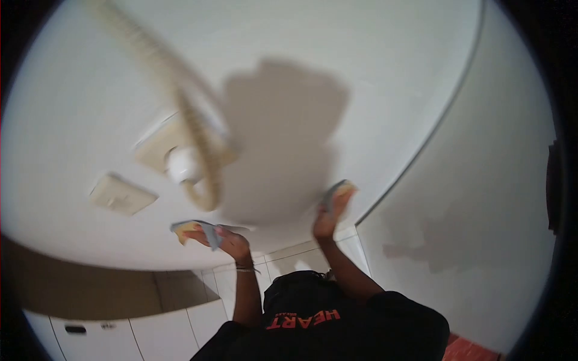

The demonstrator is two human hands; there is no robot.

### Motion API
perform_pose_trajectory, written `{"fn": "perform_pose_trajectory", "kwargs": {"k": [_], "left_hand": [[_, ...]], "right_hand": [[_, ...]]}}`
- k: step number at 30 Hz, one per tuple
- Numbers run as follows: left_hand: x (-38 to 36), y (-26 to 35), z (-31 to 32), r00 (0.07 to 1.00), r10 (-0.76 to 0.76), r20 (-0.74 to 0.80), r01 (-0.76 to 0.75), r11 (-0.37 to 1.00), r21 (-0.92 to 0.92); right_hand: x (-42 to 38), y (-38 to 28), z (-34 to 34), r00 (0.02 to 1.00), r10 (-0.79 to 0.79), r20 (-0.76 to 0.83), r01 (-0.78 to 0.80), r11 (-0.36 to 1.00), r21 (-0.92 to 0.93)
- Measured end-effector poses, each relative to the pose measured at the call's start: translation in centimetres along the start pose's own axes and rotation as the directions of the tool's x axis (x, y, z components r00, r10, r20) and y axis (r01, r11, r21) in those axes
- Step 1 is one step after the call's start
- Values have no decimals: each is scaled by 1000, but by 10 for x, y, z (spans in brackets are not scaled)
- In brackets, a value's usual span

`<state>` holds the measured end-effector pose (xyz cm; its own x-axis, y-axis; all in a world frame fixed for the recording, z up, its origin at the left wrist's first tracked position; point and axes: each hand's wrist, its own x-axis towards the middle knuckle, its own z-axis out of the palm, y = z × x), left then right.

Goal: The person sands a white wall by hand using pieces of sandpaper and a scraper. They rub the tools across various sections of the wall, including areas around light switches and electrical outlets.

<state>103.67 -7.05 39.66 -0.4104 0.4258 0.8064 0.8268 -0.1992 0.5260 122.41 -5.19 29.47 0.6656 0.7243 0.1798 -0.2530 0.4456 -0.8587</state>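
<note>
My left hand is closed on a folded grey-and-tan piece that looks like cloth or thin sheet, held close to the white wall. A bracelet circles that wrist. Farther right, my right hand grips a similar grey-and-tan piece, also at the wall and slightly blurred. Above my left hand, a white plug sits in a cream socket plate, with a coiled cream cord running up from it.
Left of the socket is a cream switch plate. My shadow falls across the wall between my hands. A corner line separates this wall from the side wall on the right. White tiles and a red patch lie below.
</note>
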Motion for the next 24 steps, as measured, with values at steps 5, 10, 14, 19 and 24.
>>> {"fn": "perform_pose_trajectory", "kwargs": {"k": [5,10,14,19,24], "left_hand": [[43,-42,-45,932,-346,-105,324,928,-183],[17,-41,-17,953,-75,-293,88,996,33],[5,-21,-15,995,93,35,-97,982,164],[131,-92,-78,929,-13,-370,-36,992,-123],[157,-151,-109,905,-167,-392,95,976,-196]], "right_hand": [[105,-49,-68,924,-353,-144,220,802,-555],[65,-63,-7,943,-178,-281,103,959,-263],[-19,-30,46,752,-513,414,640,418,-645],[5,-29,42,820,-507,267,521,466,-715],[54,-98,63,875,-354,-331,239,909,-342]]}}
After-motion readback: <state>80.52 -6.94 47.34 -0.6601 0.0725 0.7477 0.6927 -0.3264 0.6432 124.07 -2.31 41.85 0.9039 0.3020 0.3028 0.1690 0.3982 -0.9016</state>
